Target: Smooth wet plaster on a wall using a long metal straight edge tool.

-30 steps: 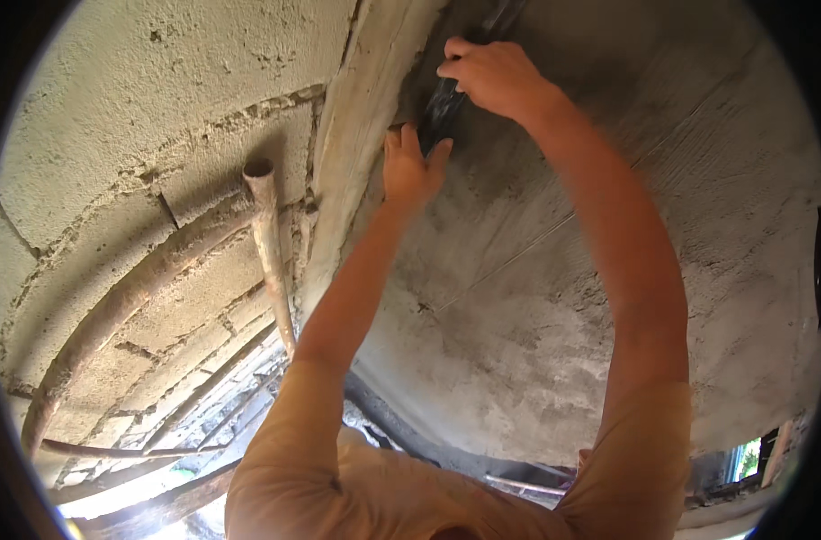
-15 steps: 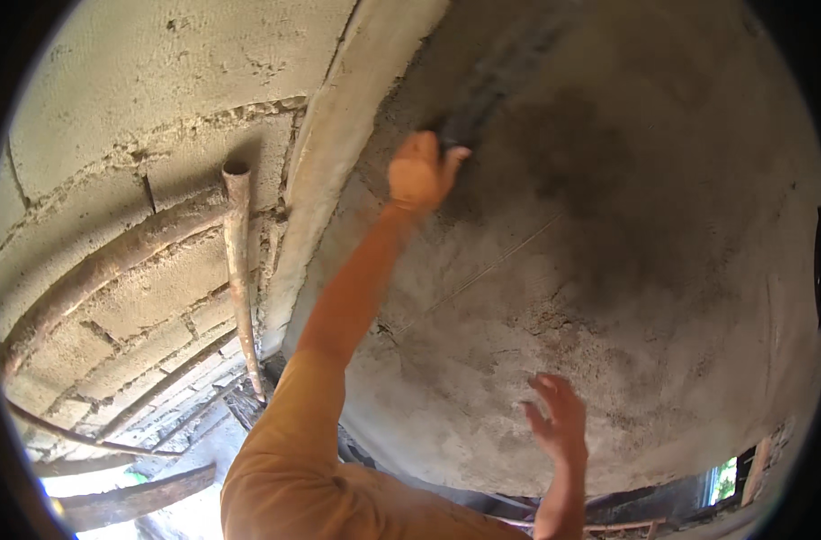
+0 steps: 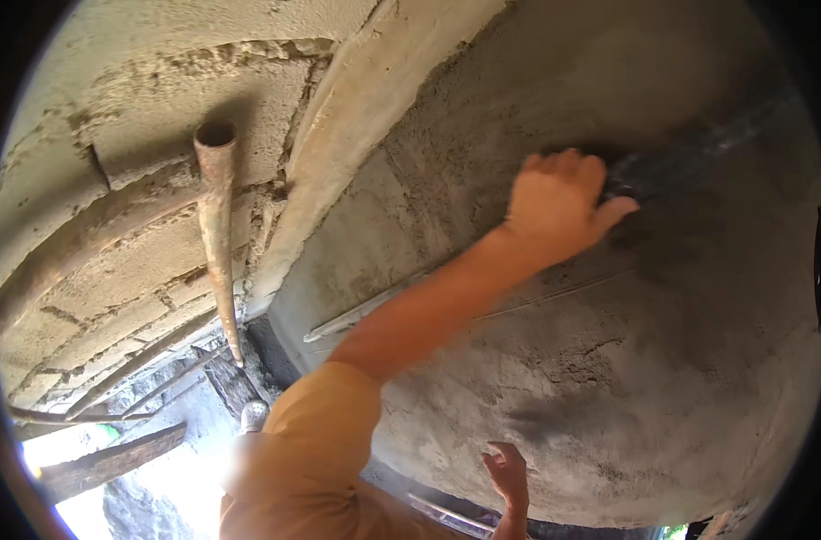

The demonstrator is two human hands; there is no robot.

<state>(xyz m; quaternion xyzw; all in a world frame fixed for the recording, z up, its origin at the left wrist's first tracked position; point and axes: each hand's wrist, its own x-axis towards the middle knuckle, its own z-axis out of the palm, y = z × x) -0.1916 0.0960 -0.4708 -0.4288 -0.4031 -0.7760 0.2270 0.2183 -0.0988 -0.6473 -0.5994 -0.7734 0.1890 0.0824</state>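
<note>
Up on the grey plastered wall (image 3: 698, 360), my left hand (image 3: 563, 193) grips a long dark straight bar (image 3: 653, 162), blurred at its far end, which runs off toward the upper right. The thumb sticks out below it and the fingers wrap over its near end. My right hand (image 3: 505, 472) is low, away from the bar, with loosely curled fingers apart and nothing in them. A pale straight strip (image 3: 347, 322) shows on the wall behind my left forearm.
At left is a pale block wall (image 3: 122, 72) with rough joints, along a smooth edge band (image 3: 338, 117). A rusty upright pipe (image 3: 217, 234) joins a curved pipe (image 3: 95, 243). Lower left, thinner bars and a weathered timber (image 3: 113, 459) cross a bright opening.
My right hand has let go of the bar and dropped low. My left hand has moved right with the bar, which now lies at a flatter angle. The view has shifted.
</note>
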